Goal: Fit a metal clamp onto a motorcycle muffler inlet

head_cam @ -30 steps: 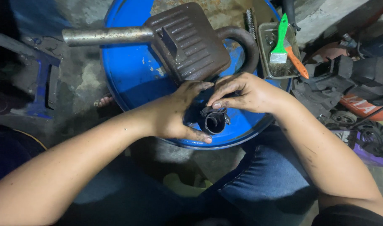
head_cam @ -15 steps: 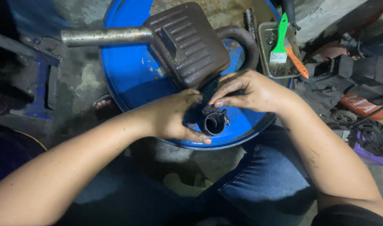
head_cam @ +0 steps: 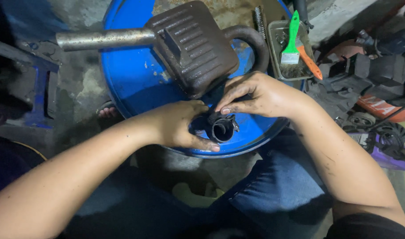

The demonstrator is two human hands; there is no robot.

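Over the near edge of a blue drum lid [head_cam: 131, 84], little has changed in the past second: the left hand [head_cam: 178, 128] still curls around one short black rubber tube [head_cam: 220, 128], while the right hand [head_cam: 260, 95] keeps its fingertips pinched on the tube's single metal clamp [head_cam: 232, 125]. One rusty brown muffler [head_cam: 189, 46] lies on the lid, with one green-handled brush [head_cam: 292, 37] in a tray beyond.

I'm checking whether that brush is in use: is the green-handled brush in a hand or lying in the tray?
Lying in the tray: the green-handled brush rests in the tray, apart from both hands.
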